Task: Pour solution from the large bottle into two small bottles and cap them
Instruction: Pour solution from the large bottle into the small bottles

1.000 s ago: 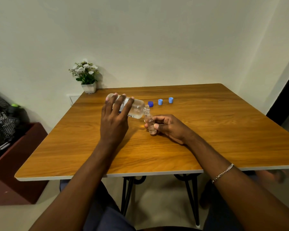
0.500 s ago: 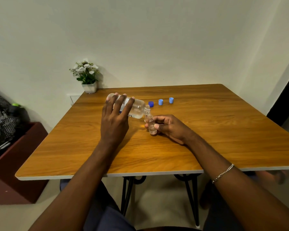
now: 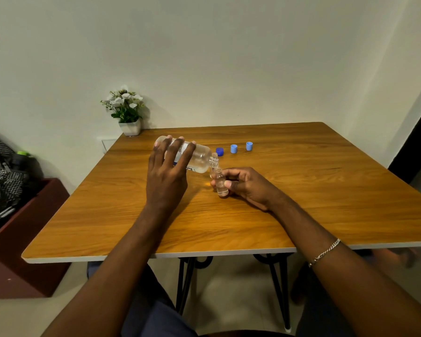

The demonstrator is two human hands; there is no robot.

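Note:
My left hand (image 3: 167, 177) grips the large clear bottle (image 3: 199, 158), tipped nearly flat with its open neck pointing right. The neck sits right over the mouth of a small clear bottle (image 3: 221, 183), which my right hand (image 3: 249, 187) holds by thumb and fingers, slightly tilted just above the wooden table (image 3: 301, 190). Some clear liquid shows in the small bottle's lower part. Behind them stand a dark blue cap (image 3: 219, 151) and two light blue caps (image 3: 233, 149) (image 3: 249, 146) in a row. A second small bottle may stand behind the held one; I cannot tell.
A white pot of white flowers (image 3: 127, 113) stands at the table's far left corner against the wall. Left of the table is a dark red box (image 3: 27, 215) with checked cloth and bags on it. A dark doorway is at the right.
Both hands and the bottles have held nearly the same position; the large bottle stays tipped over the small bottle's mouth.

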